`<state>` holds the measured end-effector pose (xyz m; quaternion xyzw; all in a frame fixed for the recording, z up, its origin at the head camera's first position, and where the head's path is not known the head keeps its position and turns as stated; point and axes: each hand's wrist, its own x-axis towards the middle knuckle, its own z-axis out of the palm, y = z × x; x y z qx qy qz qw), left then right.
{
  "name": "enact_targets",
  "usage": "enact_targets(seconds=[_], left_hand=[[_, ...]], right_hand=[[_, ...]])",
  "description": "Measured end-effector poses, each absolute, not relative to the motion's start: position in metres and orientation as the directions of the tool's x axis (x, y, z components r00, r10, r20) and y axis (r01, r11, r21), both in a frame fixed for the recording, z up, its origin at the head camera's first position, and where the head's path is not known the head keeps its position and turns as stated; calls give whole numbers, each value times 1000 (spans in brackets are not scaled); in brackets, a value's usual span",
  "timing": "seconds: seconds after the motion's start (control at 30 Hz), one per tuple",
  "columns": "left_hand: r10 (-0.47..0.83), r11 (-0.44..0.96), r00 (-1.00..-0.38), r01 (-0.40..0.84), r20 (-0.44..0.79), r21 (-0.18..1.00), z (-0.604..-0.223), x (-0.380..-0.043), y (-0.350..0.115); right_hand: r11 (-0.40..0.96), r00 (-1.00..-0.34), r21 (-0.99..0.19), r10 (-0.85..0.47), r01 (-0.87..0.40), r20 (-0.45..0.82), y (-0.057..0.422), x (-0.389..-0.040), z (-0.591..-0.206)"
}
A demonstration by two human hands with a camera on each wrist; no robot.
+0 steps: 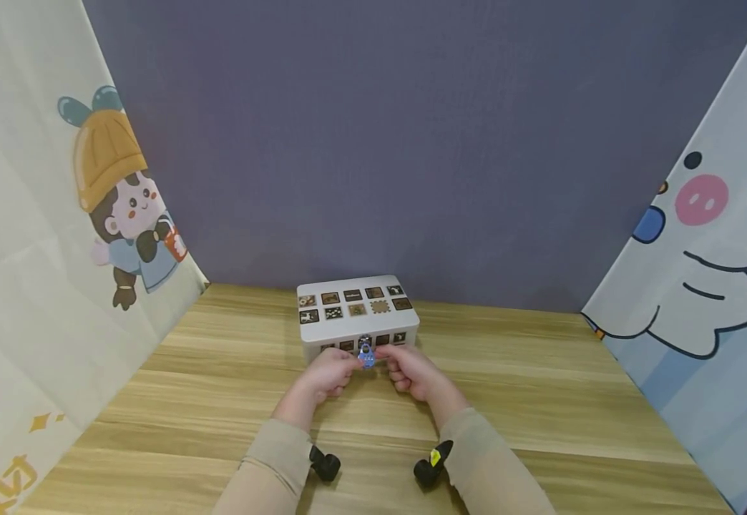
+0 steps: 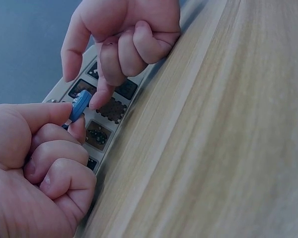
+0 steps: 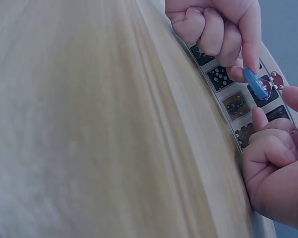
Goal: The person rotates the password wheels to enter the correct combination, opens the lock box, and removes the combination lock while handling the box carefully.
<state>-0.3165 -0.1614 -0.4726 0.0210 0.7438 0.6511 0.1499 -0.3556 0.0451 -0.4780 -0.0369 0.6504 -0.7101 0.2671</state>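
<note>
A white box [image 1: 322,333] with rows of small square pictures stands against the back of the table, its lid down. At the middle of its front, a blue combination padlock [image 1: 366,356] is by the metal clasp [image 3: 277,80]. The thumb and index finger of my left hand [image 1: 331,373] pinch the padlock's body [image 2: 79,105], the other fingers curled. From the right, my right hand [image 1: 416,373] has its thumb and index finger apart beside the padlock [image 3: 256,84], its remaining fingers folded. Whether a right fingertip touches the lock, I cannot tell.
A wood-grain table [image 1: 219,400] lies under the box and hands. Behind rises a plain grey-blue panel [image 1: 412,143]. Cartoon-printed cloths hang at the left [image 1: 19,214] and right [image 1: 734,300]. Each sleeve carries a small black wrist device [image 1: 325,466].
</note>
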Motion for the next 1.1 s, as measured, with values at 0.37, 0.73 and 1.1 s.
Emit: enact_targets(seconds=[0.37,0.73,1.1], left_hand=[[220,151,-955,-165,-196,975,-473,-316,-160],[238,138,-952,-163,-192,977,-472,-316,-161],[244,134,-951,-161,-190,978,-472,-315,-161]], right_hand=[[-18,-853,-950,-446,313,-272,39,-351,-477],[38,-851,-965,-463,259,-247,32,-351,-481],[50,-861,-967,-446,249,-245,31,-350,-481]])
